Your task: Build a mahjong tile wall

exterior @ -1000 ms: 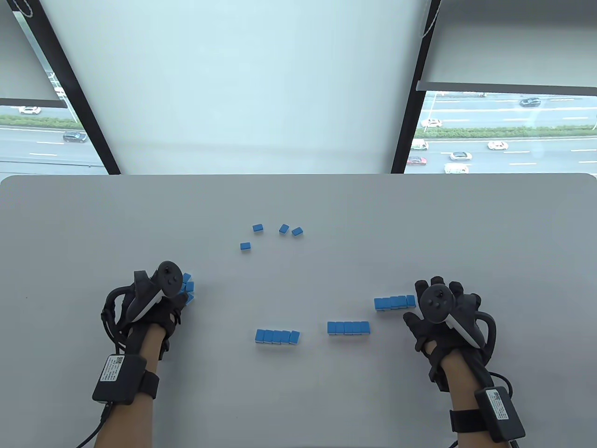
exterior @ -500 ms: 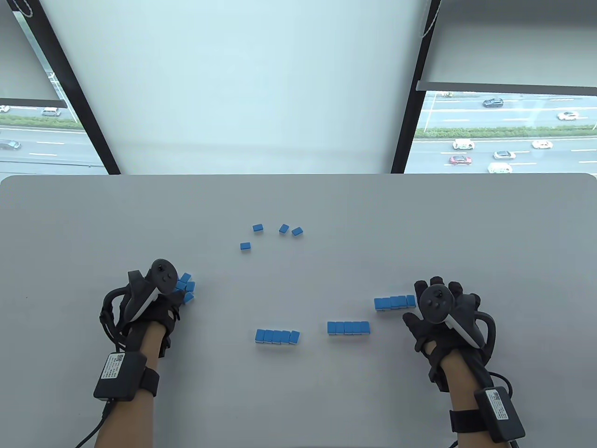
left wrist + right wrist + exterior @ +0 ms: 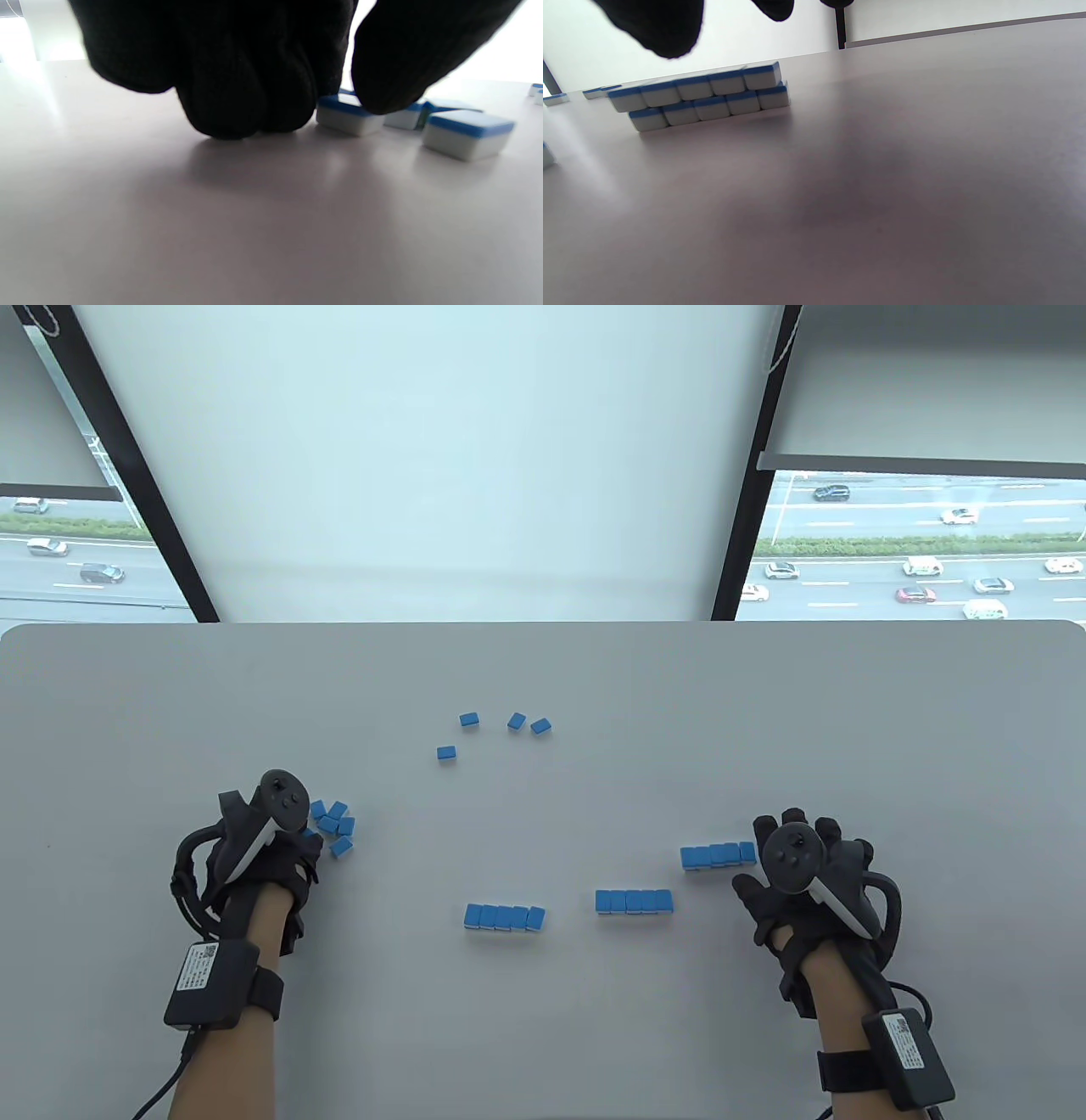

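Observation:
Several loose blue-backed tiles [image 3: 335,824] lie in a small heap by my left hand [image 3: 307,838]. In the left wrist view its fingers [image 3: 242,84] are curled down to the table. The thumb presses the top of one loose tile [image 3: 348,115], pinching it against them. My right hand [image 3: 802,836] rests flat and spread, holding nothing, just right of a two-layer tile row [image 3: 717,855], which also shows in the right wrist view as the stacked row [image 3: 700,99]. Two more tile rows [image 3: 505,917] [image 3: 634,901] stand near the front middle.
Several single tiles [image 3: 505,727] lie scattered farther back at the table's [image 3: 764,712] middle. Windows and a road show beyond the far edge. Cables run from both wrists off the near edge.
My left hand has shifted left and slightly away, uncovering more of the loose heap, whose tiles have spread a little. The right hand and the three rows have not moved.

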The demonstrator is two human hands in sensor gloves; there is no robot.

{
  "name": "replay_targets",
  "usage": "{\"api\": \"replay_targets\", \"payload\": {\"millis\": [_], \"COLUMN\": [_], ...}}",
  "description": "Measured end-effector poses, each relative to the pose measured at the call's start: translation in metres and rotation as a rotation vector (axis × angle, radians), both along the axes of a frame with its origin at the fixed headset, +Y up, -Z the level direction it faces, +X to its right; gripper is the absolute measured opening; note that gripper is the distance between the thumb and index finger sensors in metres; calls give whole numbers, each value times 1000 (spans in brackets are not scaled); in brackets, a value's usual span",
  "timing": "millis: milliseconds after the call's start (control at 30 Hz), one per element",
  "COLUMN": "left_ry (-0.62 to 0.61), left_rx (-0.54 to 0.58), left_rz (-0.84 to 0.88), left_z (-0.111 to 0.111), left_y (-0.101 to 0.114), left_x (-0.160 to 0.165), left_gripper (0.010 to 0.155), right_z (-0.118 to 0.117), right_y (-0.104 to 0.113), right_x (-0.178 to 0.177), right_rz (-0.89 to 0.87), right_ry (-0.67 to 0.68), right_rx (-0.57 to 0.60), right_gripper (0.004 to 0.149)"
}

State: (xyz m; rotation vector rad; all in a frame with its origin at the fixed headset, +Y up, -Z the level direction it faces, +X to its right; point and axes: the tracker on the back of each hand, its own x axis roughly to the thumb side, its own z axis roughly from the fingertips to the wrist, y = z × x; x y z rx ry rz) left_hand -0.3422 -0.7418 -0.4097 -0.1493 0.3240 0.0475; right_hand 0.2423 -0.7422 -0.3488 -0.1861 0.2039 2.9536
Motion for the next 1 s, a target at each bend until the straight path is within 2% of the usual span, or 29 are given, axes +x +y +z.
{"api": "replay_targets", "payload": {"millis": [433, 700, 900, 1000], "left_ry": [-22, -36, -77, -185], "left_rx": [13, 17, 91, 159], "left_rz": [-80, -105, -45, -22], "left_z": [-3, 4, 18, 26], "left_y": [1, 0, 20, 37], "left_x": [7, 6, 9, 27], "left_gripper": [59, 59, 60, 60], "right_z": [0, 0, 0, 0], "right_y": [0, -1, 1, 1], "right_x": [0, 0, 0, 0], "right_rz": [6, 5, -1, -5], "right_ry": [-2, -2, -2, -2], "right_rx": [-4, -4, 7, 7], "right_gripper": [77, 77, 77, 77]}}
